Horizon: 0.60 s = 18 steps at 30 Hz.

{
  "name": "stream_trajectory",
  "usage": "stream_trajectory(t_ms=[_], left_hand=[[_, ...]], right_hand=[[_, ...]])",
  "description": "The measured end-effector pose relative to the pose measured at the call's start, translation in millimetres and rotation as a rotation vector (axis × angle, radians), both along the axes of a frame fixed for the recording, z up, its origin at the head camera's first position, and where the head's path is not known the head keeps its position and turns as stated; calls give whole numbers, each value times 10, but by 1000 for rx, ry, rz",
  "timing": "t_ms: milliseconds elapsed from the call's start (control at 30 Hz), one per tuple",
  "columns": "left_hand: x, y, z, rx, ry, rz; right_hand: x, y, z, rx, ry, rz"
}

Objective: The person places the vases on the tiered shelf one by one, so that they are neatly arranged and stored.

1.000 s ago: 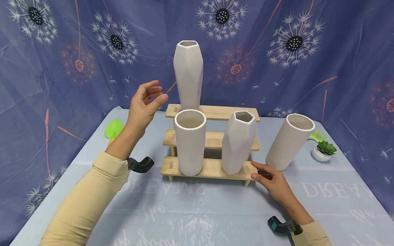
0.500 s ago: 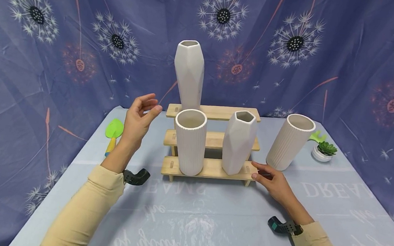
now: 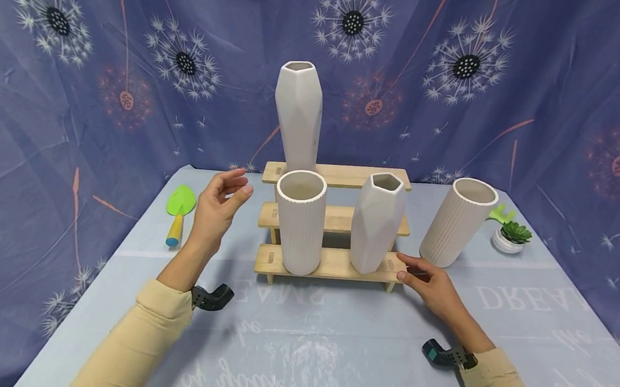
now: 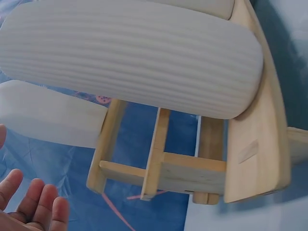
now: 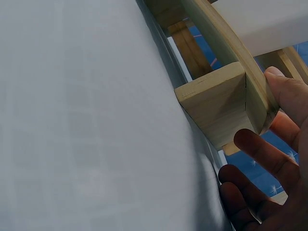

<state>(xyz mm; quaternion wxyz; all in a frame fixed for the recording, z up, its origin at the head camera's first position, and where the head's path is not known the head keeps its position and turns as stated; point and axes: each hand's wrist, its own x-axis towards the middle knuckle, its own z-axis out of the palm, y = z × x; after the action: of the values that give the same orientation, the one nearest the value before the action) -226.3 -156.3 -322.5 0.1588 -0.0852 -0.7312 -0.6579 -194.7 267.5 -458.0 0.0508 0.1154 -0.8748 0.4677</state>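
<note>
Right hand (image 3: 430,285) touches wooden rack (image 3: 331,264); left hand (image 3: 219,205) open (holding nothing).

left hand (image 3: 219,205) raised, fingers relaxed; right hand (image 3: 429,285) low, extended

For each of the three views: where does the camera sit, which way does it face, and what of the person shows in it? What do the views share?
Head: worn on the head, looking forward and down at the table, shelf and vases; both forearms and hands show.
Left wrist: beside the shelf's left end, facing the ribbed vase; fingertips show.
Right wrist: low on the table, facing the shelf's right end; the right hand touches it.
Shared: all three show the shelf.
</note>
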Motion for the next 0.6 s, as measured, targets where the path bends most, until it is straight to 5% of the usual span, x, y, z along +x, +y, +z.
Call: stream_trajectory(t_ms=[600], left_hand=[[138, -29, -337, -91, -166, -42]], right_hand=[[6, -5, 9, 17, -12, -6]])
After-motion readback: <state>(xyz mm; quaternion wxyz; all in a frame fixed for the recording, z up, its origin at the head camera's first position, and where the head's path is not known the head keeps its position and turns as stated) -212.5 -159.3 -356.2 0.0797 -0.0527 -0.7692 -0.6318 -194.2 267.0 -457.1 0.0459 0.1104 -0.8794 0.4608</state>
